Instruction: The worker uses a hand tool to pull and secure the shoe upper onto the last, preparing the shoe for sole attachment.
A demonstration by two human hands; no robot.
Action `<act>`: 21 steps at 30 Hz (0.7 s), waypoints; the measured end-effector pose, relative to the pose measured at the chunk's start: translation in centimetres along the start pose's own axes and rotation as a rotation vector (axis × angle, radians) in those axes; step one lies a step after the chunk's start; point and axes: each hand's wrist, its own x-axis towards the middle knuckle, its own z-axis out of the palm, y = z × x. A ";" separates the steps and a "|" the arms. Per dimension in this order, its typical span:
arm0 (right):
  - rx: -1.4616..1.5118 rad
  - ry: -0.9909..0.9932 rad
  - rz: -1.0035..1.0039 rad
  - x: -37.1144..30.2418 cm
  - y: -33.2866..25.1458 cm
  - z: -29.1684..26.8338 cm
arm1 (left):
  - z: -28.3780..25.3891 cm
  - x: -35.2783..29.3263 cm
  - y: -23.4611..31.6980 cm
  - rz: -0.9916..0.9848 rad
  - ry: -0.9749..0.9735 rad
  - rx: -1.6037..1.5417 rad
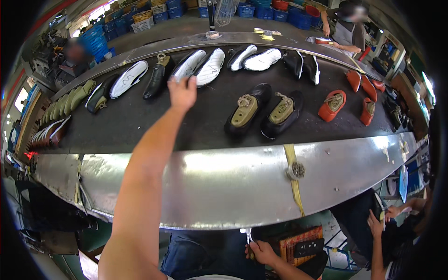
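Two hands of the person are showing in the head view, well apart from each other. The left hand (182, 92) is stretching far out over the black conveyor belt (154, 126), its fingers loosely spread and its grip closing on nothing; the fingertips are touching or lying just beside the near edge of a white-soled shoe (189, 65) that is lying sole up on the belt. Just beside that shoe, on its right, a second white-soled shoe (211, 67) is lying, and on its left a black shoe (156, 80) is resting with a metal fitting at its top. Nearer the person than the white-soled shoe and to its right, two black shoes on tan lasts (247, 109) are sitting side by side, and further right of them orange shoes (332, 105) are lying in a loose group. The right hand (261, 252) is staying low, on the person's side of the bright metal rim (224, 182) that is bordering the belt; its grip is curling around a thin pale tool (248, 239), though how tightly it is closing I cannot tell. A yellow strap (293, 182) is running down over the rim, right of the person's left forearm. Another person's hand (376, 226) is reaching up at the lower right, clear of the belt.
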 end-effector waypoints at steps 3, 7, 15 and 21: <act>0.127 -0.053 0.013 2.4 1.0 -1.3 | 0.3 4.6 -3.5 -0.171 0.049 0.049; 0.290 0.039 -0.087 3.2 -0.9 -2.0 | 0.6 6.6 -0.2 -0.316 -0.384 -0.195; 0.237 -0.028 -0.028 3.2 -1.6 -1.5 | 0.4 4.9 3.0 -0.160 -0.342 0.237; 0.459 -0.052 0.075 -0.1 0.5 1.0 | -13.7 -3.8 2.7 -0.148 -0.540 0.242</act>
